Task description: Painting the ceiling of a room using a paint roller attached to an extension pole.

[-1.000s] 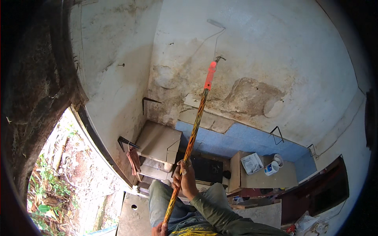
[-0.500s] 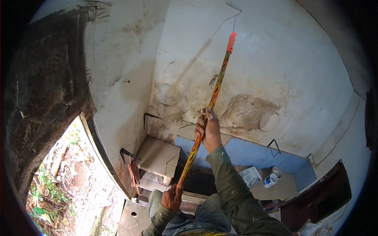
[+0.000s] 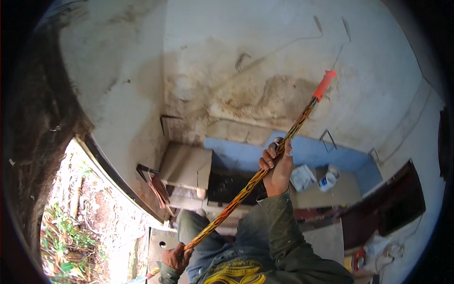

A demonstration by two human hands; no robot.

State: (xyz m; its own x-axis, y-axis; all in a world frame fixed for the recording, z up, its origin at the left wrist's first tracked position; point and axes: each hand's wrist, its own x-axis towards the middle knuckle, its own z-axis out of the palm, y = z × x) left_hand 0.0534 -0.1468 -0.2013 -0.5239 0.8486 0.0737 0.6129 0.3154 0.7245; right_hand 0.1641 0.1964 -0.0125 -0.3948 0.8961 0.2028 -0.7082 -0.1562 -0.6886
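Observation:
A long yellow, orange and black patterned pole (image 3: 231, 206) slants up and to the right, with a red-orange plastic end (image 3: 324, 86). From that end a thin wire frame leads to a narrow paint roller (image 3: 346, 29) near the white wall; whether it touches the wall I cannot tell. My right hand (image 3: 278, 170) wraps around the pole's middle, its fingers flecked with white. Lower down, near my thigh, my left hand (image 3: 175, 257) grips the pole, and a short piece of it sticks out below.
The wall (image 3: 378, 94) is stained and peeling, with black metal brackets. Below it runs a blue strip (image 3: 241, 154) behind a counter (image 3: 347, 189) holding a white tub (image 3: 326, 181) and a white tray (image 3: 302, 177). A box-like ledge (image 3: 187, 163) stands left, beside a bright doorway (image 3: 104, 213).
The pole has tilted to the right, and its roller has swung right and slightly lower. My right hand has moved right and down, my left hand left and down. The view has shifted too.

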